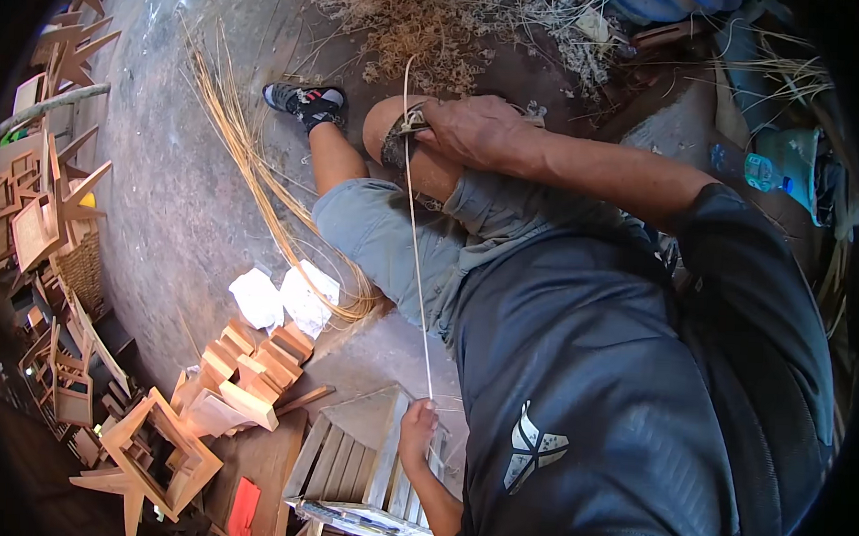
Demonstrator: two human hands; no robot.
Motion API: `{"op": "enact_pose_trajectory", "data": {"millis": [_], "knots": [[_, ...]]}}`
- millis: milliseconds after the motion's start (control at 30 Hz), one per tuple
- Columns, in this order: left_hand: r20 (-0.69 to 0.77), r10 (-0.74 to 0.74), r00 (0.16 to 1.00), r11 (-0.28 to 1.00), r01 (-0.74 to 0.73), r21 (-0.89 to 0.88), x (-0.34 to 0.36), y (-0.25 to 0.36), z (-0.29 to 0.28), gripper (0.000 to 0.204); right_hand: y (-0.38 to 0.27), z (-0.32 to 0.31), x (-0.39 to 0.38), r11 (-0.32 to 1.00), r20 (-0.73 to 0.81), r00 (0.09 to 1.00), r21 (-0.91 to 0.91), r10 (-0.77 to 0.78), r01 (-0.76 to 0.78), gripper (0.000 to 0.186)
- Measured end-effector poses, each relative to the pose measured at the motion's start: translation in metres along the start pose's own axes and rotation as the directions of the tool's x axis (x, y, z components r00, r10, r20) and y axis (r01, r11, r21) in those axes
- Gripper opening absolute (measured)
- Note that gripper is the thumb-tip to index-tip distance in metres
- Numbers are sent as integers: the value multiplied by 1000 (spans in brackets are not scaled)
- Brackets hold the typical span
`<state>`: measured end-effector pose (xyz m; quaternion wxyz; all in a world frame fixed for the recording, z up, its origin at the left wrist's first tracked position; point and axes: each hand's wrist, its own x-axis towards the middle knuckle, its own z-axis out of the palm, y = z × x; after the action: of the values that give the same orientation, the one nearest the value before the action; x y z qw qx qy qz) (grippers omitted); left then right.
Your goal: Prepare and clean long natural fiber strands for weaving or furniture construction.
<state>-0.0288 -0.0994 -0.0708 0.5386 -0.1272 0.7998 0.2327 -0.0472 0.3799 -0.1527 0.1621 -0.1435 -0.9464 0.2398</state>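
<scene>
A long, thin, pale cane strip [414, 224] runs from above my bent knee down past my thigh. Its lower part is pinched in the closed fingers of my left hand [417, 434], beside a wooden slatted crate. My right hand [479, 131] is closed at the knee, pressing on a dark pad [393, 151] strapped there. Under its thumb the strip passes by a small, dull metallic piece [414, 122]; its exact kind is too small to tell. The strip's upper tip curves free beyond the knee.
A bundle of long tan cane strips [251, 179] lies on the floor to the left. Fine shavings [421, 23] are heaped ahead. Wooden blocks [252, 370], a wooden frame [158, 453] and the slatted crate [344, 461] stand nearby. A plastic bottle [764, 172] is at right.
</scene>
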Motion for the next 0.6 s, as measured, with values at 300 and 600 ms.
{"op": "enact_pose_trajectory", "data": {"millis": [300, 600], "knots": [[-189, 752, 631, 653, -673, 347, 59, 289, 76, 33, -20, -29, -12, 989, 170, 978, 62, 119, -131, 30], [-77, 874, 480, 468, -790, 395, 78, 308, 121, 34, 16, -21, -24, 992, 27, 994, 66, 110, -112, 30]]}}
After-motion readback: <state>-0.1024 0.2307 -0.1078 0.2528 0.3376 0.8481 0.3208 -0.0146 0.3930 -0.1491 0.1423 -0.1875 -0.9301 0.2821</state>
